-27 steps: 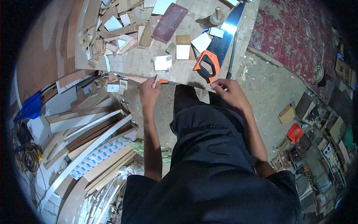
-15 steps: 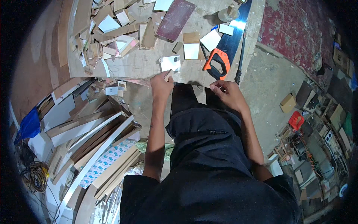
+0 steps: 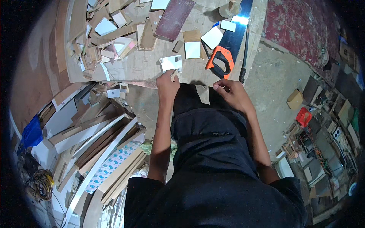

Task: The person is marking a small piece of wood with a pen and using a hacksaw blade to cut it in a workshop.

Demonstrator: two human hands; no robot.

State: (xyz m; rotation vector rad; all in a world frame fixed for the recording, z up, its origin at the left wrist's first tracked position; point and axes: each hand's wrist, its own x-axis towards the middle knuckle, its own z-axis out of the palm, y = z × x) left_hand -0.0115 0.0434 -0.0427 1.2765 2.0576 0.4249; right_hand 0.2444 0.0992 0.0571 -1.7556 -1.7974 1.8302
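Observation:
At the near edge of the workbench, my left hand is closed, with thumb and forefinger around something small and thin that I cannot make out. Just beyond its fingertips lies a small white block. My right hand hovers by the bench edge, thumb and fingers curled together; whatever they may hold is too small to tell. Past that hand a handsaw with an orange and black handle rests on the bench, its blade pointing away. A wood block with a white face lies left of the saw.
Wood offcuts pile up at the bench's far left, beside a dark red board. A dark rod lies right of the saw. Stacked planks stand low on my left. A red plastic container sits among clutter at right.
The view has shifted slightly. My left hand has drawn a little back and right from the white block, still closed. My right hand stays nearly in place, fingers still curled.

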